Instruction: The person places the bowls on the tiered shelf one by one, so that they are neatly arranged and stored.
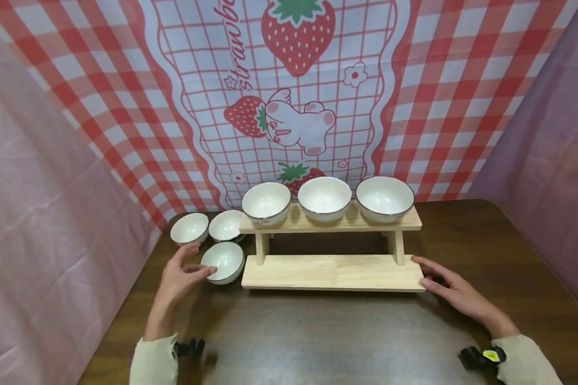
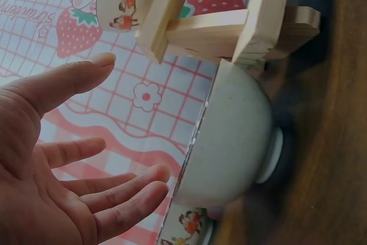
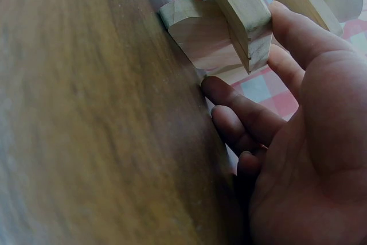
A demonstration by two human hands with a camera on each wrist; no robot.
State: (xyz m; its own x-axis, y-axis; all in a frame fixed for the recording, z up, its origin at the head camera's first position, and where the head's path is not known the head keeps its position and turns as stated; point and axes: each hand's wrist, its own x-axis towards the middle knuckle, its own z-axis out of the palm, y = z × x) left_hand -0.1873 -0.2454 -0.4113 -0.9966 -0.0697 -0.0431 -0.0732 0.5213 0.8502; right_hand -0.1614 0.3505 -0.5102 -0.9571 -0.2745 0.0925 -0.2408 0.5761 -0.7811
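Note:
A two-tier wooden stand (image 1: 327, 271) holds three white bowls on its upper board: a left bowl (image 1: 267, 203), a middle bowl (image 1: 325, 199) and a right bowl (image 1: 384, 199). My left hand (image 1: 180, 275) is over the nearest bowl (image 1: 223, 262) left of the stand, fingers spread and apart; in the left wrist view that bowl (image 2: 229, 136) shows its plain outer side beyond the fingertips. With thumb and fingers, my right hand (image 1: 455, 289) holds the right end of the lower board. In the right wrist view, some fingers (image 3: 246, 110) curl beside the board's end (image 3: 261, 44).
Two more white bowls, a far-left bowl (image 1: 189, 229) and another bowl (image 1: 227, 225), stand behind the nearest one. A strawberry-print checked cloth (image 1: 298, 117) hangs behind the brown table (image 1: 342, 337). Pink cloth (image 1: 53, 214) hangs at both sides.

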